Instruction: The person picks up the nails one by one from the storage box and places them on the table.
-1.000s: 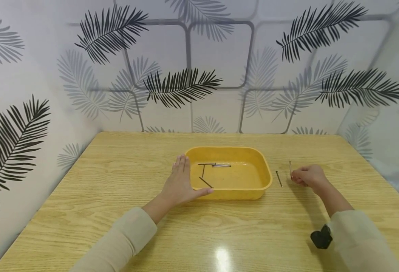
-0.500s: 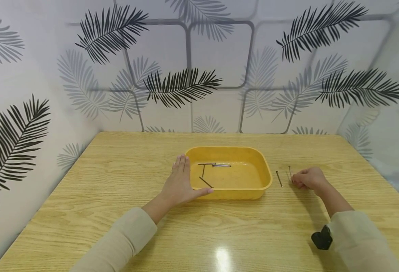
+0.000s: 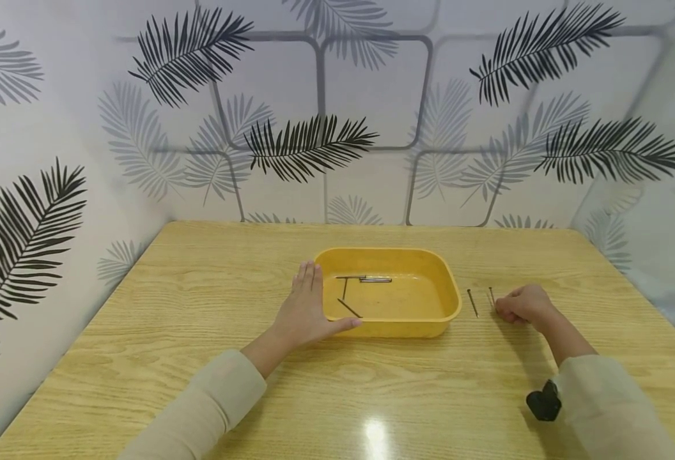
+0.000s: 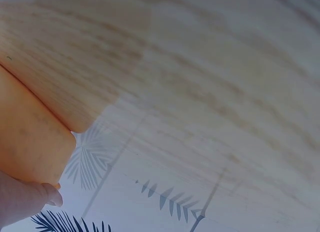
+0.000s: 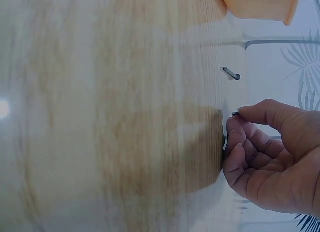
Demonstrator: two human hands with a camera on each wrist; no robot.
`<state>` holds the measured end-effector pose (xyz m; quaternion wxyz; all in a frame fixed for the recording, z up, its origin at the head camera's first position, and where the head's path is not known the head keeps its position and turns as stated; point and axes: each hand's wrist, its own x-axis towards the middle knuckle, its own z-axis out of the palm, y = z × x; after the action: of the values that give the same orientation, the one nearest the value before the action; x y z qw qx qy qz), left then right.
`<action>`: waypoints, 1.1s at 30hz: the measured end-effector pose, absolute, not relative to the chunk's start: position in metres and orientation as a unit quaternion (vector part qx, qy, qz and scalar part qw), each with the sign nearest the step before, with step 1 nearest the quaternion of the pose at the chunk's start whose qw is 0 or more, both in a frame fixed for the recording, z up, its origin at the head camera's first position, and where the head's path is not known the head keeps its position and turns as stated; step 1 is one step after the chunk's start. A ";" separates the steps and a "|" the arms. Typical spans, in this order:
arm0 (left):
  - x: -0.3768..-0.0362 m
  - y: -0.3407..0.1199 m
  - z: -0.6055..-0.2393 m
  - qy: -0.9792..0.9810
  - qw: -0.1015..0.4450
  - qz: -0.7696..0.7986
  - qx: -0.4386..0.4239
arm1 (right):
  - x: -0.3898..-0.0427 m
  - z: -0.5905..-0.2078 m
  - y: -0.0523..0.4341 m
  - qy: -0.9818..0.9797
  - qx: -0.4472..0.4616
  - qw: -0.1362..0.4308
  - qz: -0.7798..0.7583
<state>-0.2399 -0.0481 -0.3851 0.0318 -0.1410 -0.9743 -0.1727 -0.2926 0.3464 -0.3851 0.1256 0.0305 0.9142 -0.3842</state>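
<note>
A yellow plastic tray (image 3: 409, 299) stands mid-table with several nails (image 3: 349, 308) on its floor. My left hand (image 3: 302, 313) rests on the tray's left end, fingers straight along the side and thumb lying over the front rim. In the left wrist view only part of that hand shows against the tray wall (image 4: 40, 137). To the right of the tray, my right hand (image 3: 526, 305) pinches a thin nail (image 3: 491, 295) between thumb and fingertips, low over the table; the right wrist view shows just its tip (image 5: 236, 113). Another nail (image 3: 472, 303) lies between tray and right hand.
The wood-grain table (image 3: 199, 268) reaches back to a wall (image 3: 366, 83) patterned with leaves. A dark object (image 3: 544, 401) is at the right sleeve cuff. Light glares off the table near the front edge.
The right hand has lowered slightly toward the table, and the pinched nail's head has come down with it. The left hand and tray have stayed in place.
</note>
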 end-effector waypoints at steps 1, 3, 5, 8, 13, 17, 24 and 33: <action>-0.240 -0.048 -0.385 -0.974 0.030 -0.173 -0.140 | -0.293 -0.385 0.346 0.915 0.031 0.127 -0.381; -0.239 -0.048 -0.385 -0.974 0.031 -0.175 -0.139 | -0.293 -0.384 0.346 0.914 0.031 0.131 -0.381; -0.239 -0.048 -0.385 -0.974 0.031 -0.176 -0.138 | -0.293 -0.384 0.344 0.915 0.034 0.134 -0.380; -0.240 -0.048 -0.386 -0.974 0.030 -0.175 -0.139 | -0.293 -0.384 0.342 0.916 0.040 0.134 -0.377; -0.240 -0.048 -0.387 -0.974 0.028 -0.175 -0.140 | -0.294 -0.382 0.340 0.926 0.045 0.134 -0.349; -0.241 -0.048 -0.388 -0.975 0.029 -0.171 -0.140 | -0.296 -0.383 0.339 0.931 0.051 0.132 -0.337; -0.243 -0.049 -0.389 -0.975 0.031 -0.168 -0.143 | -0.298 -0.384 0.338 0.941 0.046 0.120 -0.312; -0.242 -0.049 -0.388 -0.974 0.033 -0.170 -0.144 | -0.296 -0.382 0.336 0.942 0.049 0.115 -0.312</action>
<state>-0.2421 -0.0487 -0.3882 0.0327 -0.1444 -0.9743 -0.1696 -0.2964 0.3357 -0.3821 0.1150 0.0488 0.9419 -0.3119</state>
